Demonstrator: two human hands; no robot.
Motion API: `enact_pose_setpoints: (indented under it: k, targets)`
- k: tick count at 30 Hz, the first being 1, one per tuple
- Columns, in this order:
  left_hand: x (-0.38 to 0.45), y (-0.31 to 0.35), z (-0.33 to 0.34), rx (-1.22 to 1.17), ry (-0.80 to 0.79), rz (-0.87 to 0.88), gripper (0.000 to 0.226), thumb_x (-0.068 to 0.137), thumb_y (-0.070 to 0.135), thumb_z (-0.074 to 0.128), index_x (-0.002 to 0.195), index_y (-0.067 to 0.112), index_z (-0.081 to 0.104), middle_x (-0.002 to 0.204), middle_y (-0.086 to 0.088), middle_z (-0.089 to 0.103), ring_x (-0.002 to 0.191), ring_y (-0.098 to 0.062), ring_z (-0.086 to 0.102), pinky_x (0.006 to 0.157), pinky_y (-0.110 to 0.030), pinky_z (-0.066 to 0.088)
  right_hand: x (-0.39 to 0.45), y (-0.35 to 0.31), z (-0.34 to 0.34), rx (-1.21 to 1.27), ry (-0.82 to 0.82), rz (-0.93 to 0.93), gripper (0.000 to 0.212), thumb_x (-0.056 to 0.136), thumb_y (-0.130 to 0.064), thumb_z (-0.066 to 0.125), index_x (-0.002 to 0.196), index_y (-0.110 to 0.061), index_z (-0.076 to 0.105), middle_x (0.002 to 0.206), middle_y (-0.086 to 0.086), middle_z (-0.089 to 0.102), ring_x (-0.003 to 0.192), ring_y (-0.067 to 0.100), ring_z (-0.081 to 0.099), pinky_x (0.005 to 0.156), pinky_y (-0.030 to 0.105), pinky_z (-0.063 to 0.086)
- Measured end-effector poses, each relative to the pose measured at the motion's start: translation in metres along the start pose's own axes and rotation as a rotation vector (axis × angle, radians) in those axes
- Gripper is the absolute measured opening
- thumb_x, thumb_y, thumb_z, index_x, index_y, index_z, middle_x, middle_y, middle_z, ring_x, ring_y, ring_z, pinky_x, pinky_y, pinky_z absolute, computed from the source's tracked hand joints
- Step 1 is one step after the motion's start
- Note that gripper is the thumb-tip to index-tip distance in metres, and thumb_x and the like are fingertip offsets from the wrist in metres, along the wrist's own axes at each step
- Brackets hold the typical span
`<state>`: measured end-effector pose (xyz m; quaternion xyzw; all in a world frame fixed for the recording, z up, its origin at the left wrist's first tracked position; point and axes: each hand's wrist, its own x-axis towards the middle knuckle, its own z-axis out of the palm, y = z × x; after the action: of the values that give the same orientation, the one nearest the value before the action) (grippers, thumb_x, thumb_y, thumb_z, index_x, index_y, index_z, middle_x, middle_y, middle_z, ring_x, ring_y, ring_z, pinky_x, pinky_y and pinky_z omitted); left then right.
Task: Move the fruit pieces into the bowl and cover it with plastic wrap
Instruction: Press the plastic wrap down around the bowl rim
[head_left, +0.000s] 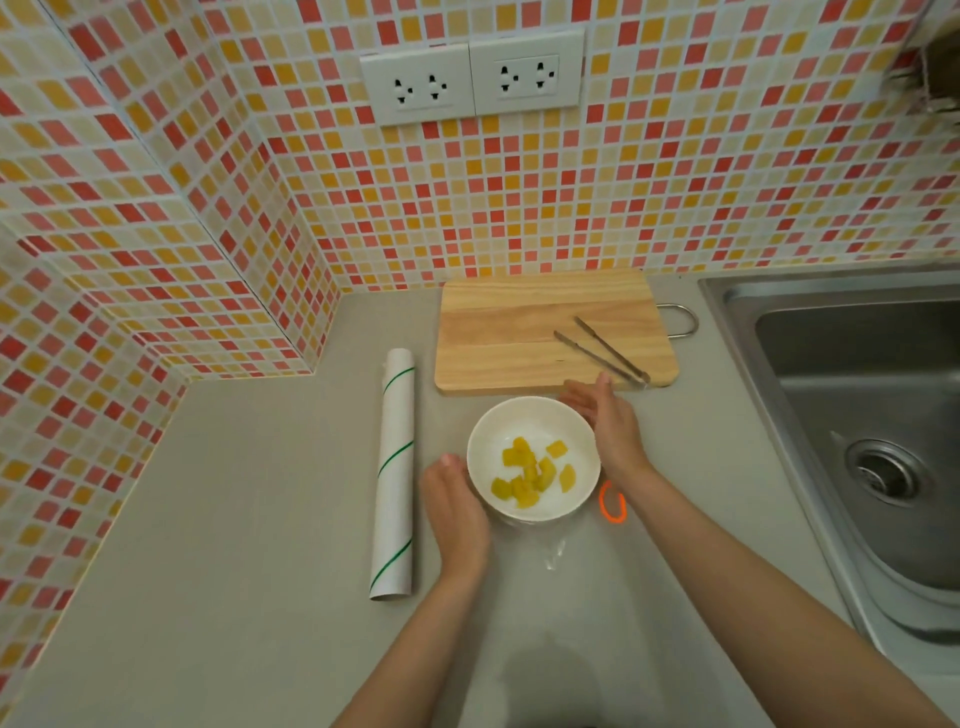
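Grey counter, tiled corner, sink at right
Bowl holds fruit; left hand and right hand flat against its sides, fingers extended; wrap roll lies left

A white bowl sits on the grey counter. Yellow fruit pieces lie inside it. The left hand and the right hand press flat against its sides. Clear plastic wrap bunches under the bowl. A wrap roll lies to the left. Tongs rest on a wooden board behind.
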<state>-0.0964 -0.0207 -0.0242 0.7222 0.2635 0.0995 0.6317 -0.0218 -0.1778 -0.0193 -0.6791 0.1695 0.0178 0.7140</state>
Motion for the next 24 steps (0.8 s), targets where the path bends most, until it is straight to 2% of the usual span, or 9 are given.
enact_pose_setpoints:
  k: [2,4,6,9,12,16,19,21,24]
  targets:
    - [0.011,0.006,-0.001,0.07,-0.035,0.094,0.026,0.099,0.029,0.031,0.107,0.016,0.051,0.11,0.004,0.049,0.105,-0.012,0.045,0.092,-0.023,0.032,0.0,-0.004,-0.003,0.005,0.263,-0.1,0.054,0.099,-0.042,0.029,0.099,-0.004,0.068,0.102,0.017,0.071,0.092,0.024,0.067,0.087,0.033,0.05]
    - [0.023,0.014,0.002,0.073,-0.132,0.178,0.033,0.1,0.029,0.031,0.126,0.014,0.045,0.125,0.006,0.046,0.116,-0.006,0.043,0.095,-0.014,0.031,-0.01,-0.002,-0.006,0.077,0.39,-0.114,0.049,0.1,-0.038,0.029,0.104,-0.007,0.066,0.107,0.017,0.069,0.098,0.025,0.065,0.086,0.028,0.046]
    - [0.035,0.017,0.008,0.058,-0.277,0.197,0.043,0.101,0.032,0.027,0.139,0.016,0.035,0.135,0.007,0.043,0.123,-0.003,0.04,0.101,-0.012,0.029,-0.027,0.01,-0.002,0.181,0.352,-0.04,0.047,0.099,-0.039,0.029,0.116,-0.01,0.062,0.119,0.015,0.065,0.11,0.021,0.06,0.093,0.027,0.042]
    - [0.042,0.016,0.019,0.002,-0.387,0.083,0.045,0.1,0.041,0.023,0.143,0.027,0.031,0.14,0.009,0.047,0.126,-0.007,0.044,0.107,-0.028,0.034,-0.052,0.027,0.015,0.215,0.221,0.026,0.049,0.097,-0.047,0.029,0.13,-0.02,0.052,0.133,0.003,0.057,0.121,0.015,0.053,0.103,0.033,0.04]
    - [0.039,0.01,0.023,0.011,-0.332,0.026,0.043,0.097,0.045,0.026,0.133,0.031,0.046,0.134,0.004,0.055,0.122,-0.012,0.051,0.107,-0.035,0.039,-0.052,0.028,0.025,0.173,0.23,-0.018,0.047,0.095,-0.05,0.028,0.128,-0.029,0.054,0.129,-0.005,0.058,0.119,0.014,0.052,0.104,0.035,0.041]
    - [0.028,0.007,0.015,0.029,-0.239,0.09,0.03,0.097,0.04,0.031,0.107,0.039,0.059,0.103,0.019,0.063,0.093,0.011,0.058,0.075,-0.004,0.043,-0.033,0.014,0.02,0.113,0.112,0.038,0.052,0.094,-0.056,0.025,0.119,-0.03,0.062,0.115,-0.003,0.066,0.11,0.017,0.059,0.098,0.037,0.047]
    - [0.028,0.004,0.009,0.036,-0.122,0.116,0.039,0.095,0.04,0.03,0.087,0.019,0.062,0.084,0.006,0.065,0.079,-0.006,0.059,0.069,-0.018,0.044,-0.019,0.004,0.013,0.031,-0.023,0.045,0.056,0.095,-0.056,0.023,0.118,-0.024,0.063,0.105,-0.006,0.068,0.106,0.018,0.062,0.096,0.037,0.048]
    - [0.03,0.001,0.005,0.05,-0.043,0.077,0.05,0.095,0.043,0.029,0.08,0.007,0.061,0.079,-0.007,0.066,0.077,-0.019,0.06,0.07,-0.031,0.044,-0.013,0.002,0.009,0.035,0.1,-0.024,0.055,0.097,-0.049,0.027,0.108,-0.012,0.066,0.099,0.005,0.071,0.098,0.019,0.066,0.091,0.034,0.051]
    - [0.036,0.001,0.0,0.043,0.011,0.067,0.046,0.097,0.042,0.03,0.075,0.014,0.06,0.079,-0.002,0.067,0.084,-0.024,0.063,0.079,-0.036,0.046,-0.023,0.008,0.001,0.106,0.365,-0.078,0.049,0.099,-0.04,0.029,0.096,-0.008,0.065,0.1,0.016,0.071,0.095,0.024,0.067,0.092,0.036,0.05]
